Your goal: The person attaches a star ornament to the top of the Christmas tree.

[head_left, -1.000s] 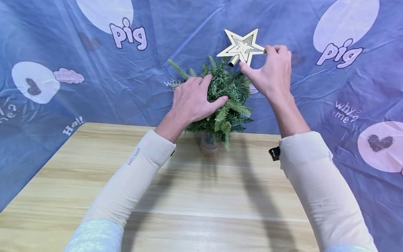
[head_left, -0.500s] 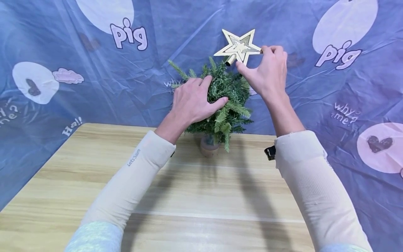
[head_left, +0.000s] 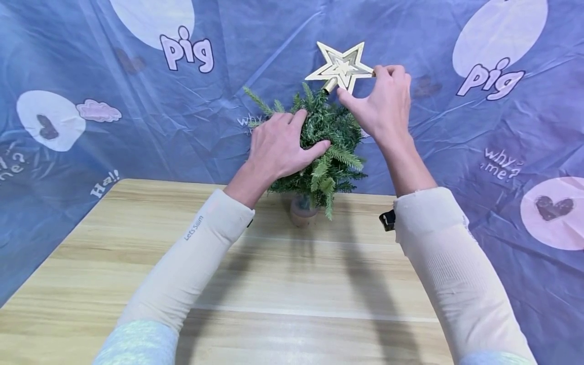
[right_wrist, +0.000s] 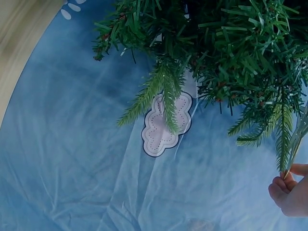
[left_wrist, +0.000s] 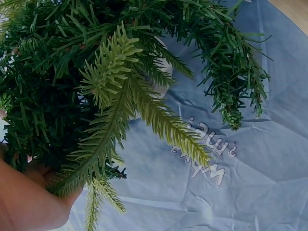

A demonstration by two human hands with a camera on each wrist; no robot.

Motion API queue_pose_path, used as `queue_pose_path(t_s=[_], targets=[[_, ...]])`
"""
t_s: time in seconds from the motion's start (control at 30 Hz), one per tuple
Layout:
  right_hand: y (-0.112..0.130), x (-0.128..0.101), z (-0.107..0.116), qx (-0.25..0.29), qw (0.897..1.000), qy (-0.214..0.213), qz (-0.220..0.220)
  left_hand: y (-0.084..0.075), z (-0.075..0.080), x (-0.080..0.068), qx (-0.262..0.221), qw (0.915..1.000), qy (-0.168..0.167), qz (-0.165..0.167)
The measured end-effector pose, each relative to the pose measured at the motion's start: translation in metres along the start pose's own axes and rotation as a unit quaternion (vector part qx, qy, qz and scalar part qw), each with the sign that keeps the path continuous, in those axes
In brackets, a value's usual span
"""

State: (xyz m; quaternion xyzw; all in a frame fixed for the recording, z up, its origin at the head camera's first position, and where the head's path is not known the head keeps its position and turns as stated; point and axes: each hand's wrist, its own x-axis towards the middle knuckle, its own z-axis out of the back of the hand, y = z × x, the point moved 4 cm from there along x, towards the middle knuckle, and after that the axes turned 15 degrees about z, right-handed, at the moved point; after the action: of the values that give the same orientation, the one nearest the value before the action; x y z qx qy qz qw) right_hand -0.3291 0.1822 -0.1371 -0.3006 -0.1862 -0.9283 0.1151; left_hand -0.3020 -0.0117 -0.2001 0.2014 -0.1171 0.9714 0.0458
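Observation:
A small artificial Christmas tree (head_left: 335,134) stands at the back of the table in the head view. My left hand (head_left: 280,144) grips its upper left side, thumb across the front and the other fingertips sunk among the branches. In the left wrist view, the tree's green branches (left_wrist: 120,96) cover much of that hand. My right hand (head_left: 385,104) pinches a gold star tree topper (head_left: 343,67) by its right side. The topper's short tube points down, its lower end right at the tree's top. Only part of the star's edge (right_wrist: 298,137) shows in the right wrist view.
The tree's pale round base (head_left: 303,213) rests on the light wooden table (head_left: 274,274). Close behind hangs a blue printed cloth (head_left: 255,56), wrinkled, reaching down past the table's back edge.
My right hand has moved a little to the left with the star topper, bringing its tube over the treetop. My left hand and the tree have stayed in place.

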Motion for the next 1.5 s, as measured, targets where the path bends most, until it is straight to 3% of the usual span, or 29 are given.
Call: queue_pose_path(t_s=[0.97, 1.5], targets=[[0.0, -0.005, -0.006, 0.005, 1.0, 0.003, 0.012, 0.0, 0.001, 0.001, 0.0, 1.0, 0.006, 0.004], [-0.001, -0.01, -0.008, -0.013, 0.998, -0.018, 0.054, 0.0, 0.0, 0.0, 0.002, 1.0, 0.008, 0.004]])
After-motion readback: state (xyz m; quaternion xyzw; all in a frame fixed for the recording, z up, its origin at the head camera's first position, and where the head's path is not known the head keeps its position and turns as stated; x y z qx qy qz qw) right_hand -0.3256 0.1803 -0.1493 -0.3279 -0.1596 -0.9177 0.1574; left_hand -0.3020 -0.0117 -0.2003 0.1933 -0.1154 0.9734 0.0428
